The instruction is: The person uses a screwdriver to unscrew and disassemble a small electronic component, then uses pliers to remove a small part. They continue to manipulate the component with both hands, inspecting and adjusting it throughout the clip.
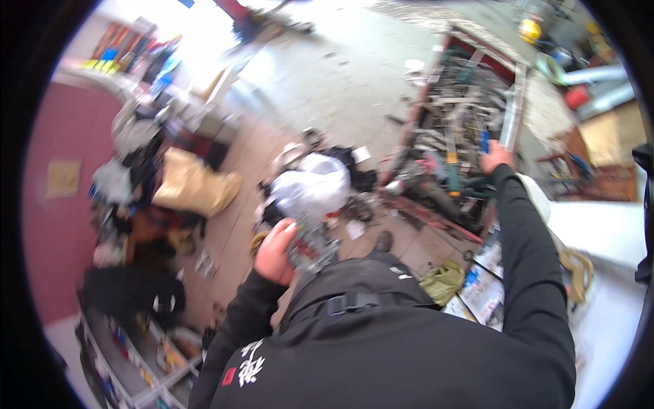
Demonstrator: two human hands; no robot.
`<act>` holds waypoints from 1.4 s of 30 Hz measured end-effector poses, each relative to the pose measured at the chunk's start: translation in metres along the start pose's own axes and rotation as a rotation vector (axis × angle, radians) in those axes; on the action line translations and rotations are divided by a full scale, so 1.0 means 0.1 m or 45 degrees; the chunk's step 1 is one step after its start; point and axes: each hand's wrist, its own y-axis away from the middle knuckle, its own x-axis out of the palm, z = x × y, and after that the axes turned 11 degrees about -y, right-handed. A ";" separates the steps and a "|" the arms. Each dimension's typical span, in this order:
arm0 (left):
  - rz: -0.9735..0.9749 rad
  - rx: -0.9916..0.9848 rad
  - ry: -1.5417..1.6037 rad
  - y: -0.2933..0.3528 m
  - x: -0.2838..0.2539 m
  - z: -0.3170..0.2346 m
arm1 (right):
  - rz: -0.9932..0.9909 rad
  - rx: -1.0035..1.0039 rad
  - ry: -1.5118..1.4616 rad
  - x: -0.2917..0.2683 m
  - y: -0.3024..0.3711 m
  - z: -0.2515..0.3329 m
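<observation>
My left hand [275, 253] is closed on a crumpled, see-through grey bundle [315, 245], which looks like a clear plastic bag. What lies inside it is blurred, with a touch of red. Stretched out to the far right, my right hand [497, 158] is over a red-framed metal tray [411, 133] heaped with tools and metal parts. Its fingers are closed against a blue tool handle [485, 141]. A yellow-orange handled tool [452, 167] lies in the heap to the left of that hand.
A white plastic bag [313, 187] lies on a pile of odds and ends on the tiled floor ahead. Further left stands a tan paper sack [191, 183] among clutter. A compartmented drawer unit [146, 365] is at lower left. An olive cloth bag [443, 281] lies beside newspapers [482, 290].
</observation>
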 end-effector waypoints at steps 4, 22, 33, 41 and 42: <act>-0.026 -0.040 0.163 0.18 -0.05 -0.07 | -0.047 0.017 0.050 0.15 -0.23 0.08; 0.061 0.005 0.179 0.03 -0.20 -0.14 | -0.224 -0.195 -0.009 0.10 0.25 -0.57; 0.096 -0.183 0.059 -0.33 -0.43 -0.07 | 0.079 0.093 -0.386 -0.61 2.02 -0.47; 0.113 -0.153 0.099 -0.32 -0.24 -0.08 | 0.135 -0.214 -0.311 -0.27 2.24 -0.22; 0.065 -0.184 0.111 -0.31 -0.19 -0.05 | 0.139 -0.223 -0.330 -0.24 2.18 -0.19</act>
